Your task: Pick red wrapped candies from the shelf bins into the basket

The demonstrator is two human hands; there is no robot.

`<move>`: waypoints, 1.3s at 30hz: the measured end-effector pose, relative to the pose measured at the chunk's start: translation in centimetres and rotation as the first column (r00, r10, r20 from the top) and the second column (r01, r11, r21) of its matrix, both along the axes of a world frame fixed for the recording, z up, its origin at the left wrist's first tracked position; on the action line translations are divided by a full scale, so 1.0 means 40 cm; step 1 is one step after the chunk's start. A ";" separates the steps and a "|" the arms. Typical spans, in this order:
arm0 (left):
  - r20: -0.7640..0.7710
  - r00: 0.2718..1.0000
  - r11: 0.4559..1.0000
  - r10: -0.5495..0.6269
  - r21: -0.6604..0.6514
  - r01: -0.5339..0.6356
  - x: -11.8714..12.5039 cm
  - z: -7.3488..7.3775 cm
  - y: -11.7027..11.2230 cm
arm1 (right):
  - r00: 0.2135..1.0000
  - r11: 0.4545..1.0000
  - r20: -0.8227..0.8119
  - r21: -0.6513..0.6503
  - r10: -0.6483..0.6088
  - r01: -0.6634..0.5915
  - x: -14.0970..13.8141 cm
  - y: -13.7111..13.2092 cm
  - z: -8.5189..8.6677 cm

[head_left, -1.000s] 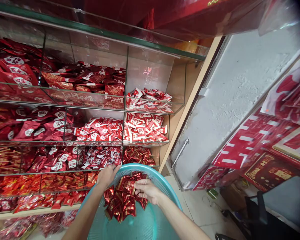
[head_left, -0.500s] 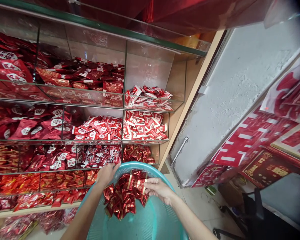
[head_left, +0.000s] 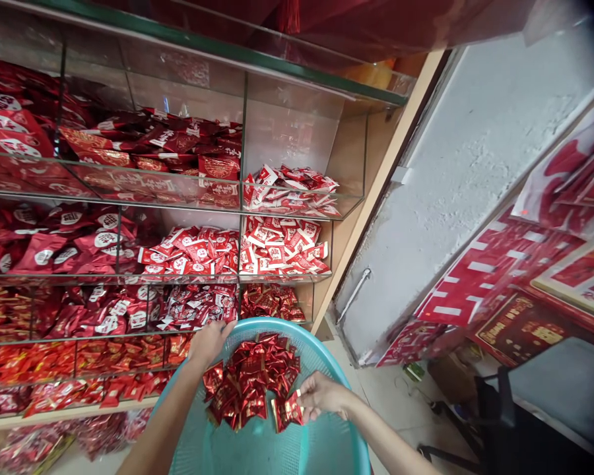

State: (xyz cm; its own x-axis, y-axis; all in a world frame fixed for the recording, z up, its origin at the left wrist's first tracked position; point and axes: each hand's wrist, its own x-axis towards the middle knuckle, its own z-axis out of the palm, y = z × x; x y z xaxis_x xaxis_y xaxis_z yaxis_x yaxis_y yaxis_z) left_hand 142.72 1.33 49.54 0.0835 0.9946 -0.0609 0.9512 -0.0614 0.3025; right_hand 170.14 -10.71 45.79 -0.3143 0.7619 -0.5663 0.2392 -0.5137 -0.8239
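In the head view, we see that over the last half second the right hand (head_left: 321, 397) has come lower and nearer to us, bringing one shiny red foil packet with gold ends (head_left: 288, 410) clear of the right edge of the loose heap of shiny red foil packets (head_left: 252, 376); the left hand (head_left: 208, 343) has kept its place. The right hand is nearly closed, thumb and fingers pinching the packet by its right end. The packet is inside the round turquoise plastic mesh basket (head_left: 257, 452), beside the heap; we cannot tell whether it touches the basket floor. The left hand is at the far-left rim, its fingers partly hidden, so we cannot tell how tightly it grips.

We judge the pinch the likeliest weak point: foil looks slick and only one end is caught, so the packet could slip back. A swing leftward might drag the heap and scatter it. What bears the basket is out of our sight; if the left hand eased off, it might tilt. A hard push forward could knock the rim against the glass-fronted wooden shelf unit (head_left: 344, 254) just beyond it.
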 end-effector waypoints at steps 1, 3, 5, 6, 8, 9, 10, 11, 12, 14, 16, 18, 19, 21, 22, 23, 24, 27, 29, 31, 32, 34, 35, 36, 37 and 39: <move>-0.002 1.000 1.000 -0.003 0.001 0.003 0.001 0.002 -0.001 | 1.000 1.000 -0.008 -0.012 -0.002 0.002 -0.005 0.004 -0.008; -0.007 1.000 1.000 -0.007 0.001 0.007 0.002 0.008 -0.004 | 1.000 0.999 -0.015 -0.046 -0.014 0.014 -0.015 0.009 -0.021; -0.010 1.000 1.000 -0.007 -0.004 0.007 0.004 0.013 -0.006 | 0.999 0.995 -0.007 -0.085 -0.048 0.047 -0.023 0.013 -0.030; -0.013 1.000 1.000 -0.006 -0.008 0.006 0.004 0.015 -0.007 | 0.998 0.993 -0.006 -0.099 -0.065 0.064 -0.027 0.014 -0.033; -0.019 1.000 1.000 -0.007 -0.012 0.007 0.004 0.015 -0.006 | 0.995 0.990 -0.020 -0.109 -0.094 0.091 -0.034 0.015 -0.036; -0.021 1.000 1.000 -0.007 -0.012 0.007 0.004 0.014 -0.005 | 0.993 0.988 -0.036 -0.111 -0.109 0.104 -0.037 0.015 -0.038; -0.021 1.000 1.000 -0.008 -0.009 0.008 0.003 0.012 -0.004 | 0.991 0.987 -0.057 -0.115 -0.117 0.110 -0.041 0.015 -0.039; -0.019 1.000 1.000 -0.006 -0.009 0.006 0.003 0.011 -0.003 | 0.989 0.986 -0.077 -0.122 -0.124 0.114 -0.044 0.015 -0.040; -0.016 1.000 1.000 -0.005 -0.008 0.005 0.003 0.009 -0.003 | 0.987 0.984 -0.092 -0.130 -0.132 0.119 -0.048 0.014 -0.041; -0.016 1.000 1.000 -0.003 -0.006 0.003 0.002 0.008 -0.002 | 0.984 0.981 -0.103 -0.145 -0.146 0.130 -0.055 0.013 -0.046; -0.024 1.000 1.000 -0.002 -0.006 0.002 0.003 0.009 -0.002 | 0.984 0.980 -0.098 -0.148 -0.146 0.131 -0.060 0.012 -0.052; -0.026 1.000 1.000 -0.005 -0.005 0.005 0.003 0.010 -0.003 | 0.986 0.984 -0.102 -0.136 -0.130 0.116 -0.061 0.014 -0.060; -0.025 1.000 1.000 -0.006 -0.003 0.006 0.003 0.011 -0.003 | 0.988 0.987 -0.099 -0.123 -0.120 0.107 -0.059 0.016 -0.064; -0.022 1.000 1.000 -0.009 0.002 0.009 0.002 0.010 -0.003 | 0.993 0.991 -0.062 -0.093 -0.098 0.092 -0.052 0.022 -0.070; -0.021 1.000 1.000 -0.009 0.002 0.009 0.002 0.010 -0.003 | 0.996 0.994 -0.026 -0.077 -0.083 0.081 -0.047 0.027 -0.069; -0.020 1.000 1.000 -0.006 0.000 0.006 0.001 0.008 -0.002 | 0.998 0.996 0.017 -0.061 -0.063 0.064 -0.042 0.033 -0.064; -0.017 1.000 1.000 -0.002 -0.003 0.002 0.001 0.007 -0.001 | 0.997 0.998 0.063 -0.047 -0.037 0.040 -0.037 0.039 -0.055; -0.006 1.000 1.000 0.007 -0.010 -0.007 -0.001 0.002 0.002 | 0.982 0.996 0.169 -0.021 0.084 -0.081 -0.027 0.068 0.003; -0.003 1.000 1.000 0.008 -0.011 -0.008 -0.001 0.001 0.003 | 0.966 0.987 0.213 0.028 0.146 -0.155 -0.025 0.101 0.056; -0.005 1.000 1.000 0.005 -0.011 -0.005 -0.001 0.001 0.003 | 0.950 0.964 0.291 0.198 0.116 -0.178 -0.025 0.147 0.105; -0.007 1.000 1.000 0.004 -0.009 -0.004 0.000 0.002 0.003 | 0.937 0.930 0.346 0.323 0.053 -0.172 -0.027 0.176 0.124; -0.007 1.000 1.000 -0.004 -0.005 0.004 0.001 0.005 0.002 | 0.889 0.812 0.440 0.560 -0.124 -0.164 -0.033 0.239 0.145; -0.006 1.000 1.000 -0.008 -0.004 0.008 0.001 0.006 0.001 | 0.861 0.750 0.463 0.641 -0.210 -0.162 -0.039 0.272 0.147; -0.004 1.000 1.000 -0.011 -0.006 0.011 0.001 0.007 0.000 | 0.836 0.701 0.473 0.694 -0.276 -0.161 -0.047 0.305 0.144; -0.002 1.000 1.000 -0.014 -0.011 0.014 0.001 0.007 -0.001 | 0.817 0.672 0.481 0.723 -0.319 -0.164 -0.057 0.336 0.137; -0.003 1.000 1.000 -0.005 -0.017 0.005 0.000 0.006 -0.001 | 0.790 0.663 0.513 0.725 -0.335 -0.189 -0.082 0.390 0.116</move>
State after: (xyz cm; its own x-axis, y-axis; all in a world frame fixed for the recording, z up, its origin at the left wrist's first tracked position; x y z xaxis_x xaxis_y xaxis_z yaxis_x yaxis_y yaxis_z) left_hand 142.73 1.28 49.80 0.0879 0.9931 -0.0780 0.9519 -0.0607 0.3002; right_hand 166.86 4.87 50.43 -0.0627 0.9895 0.1303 0.7665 0.1313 -0.6287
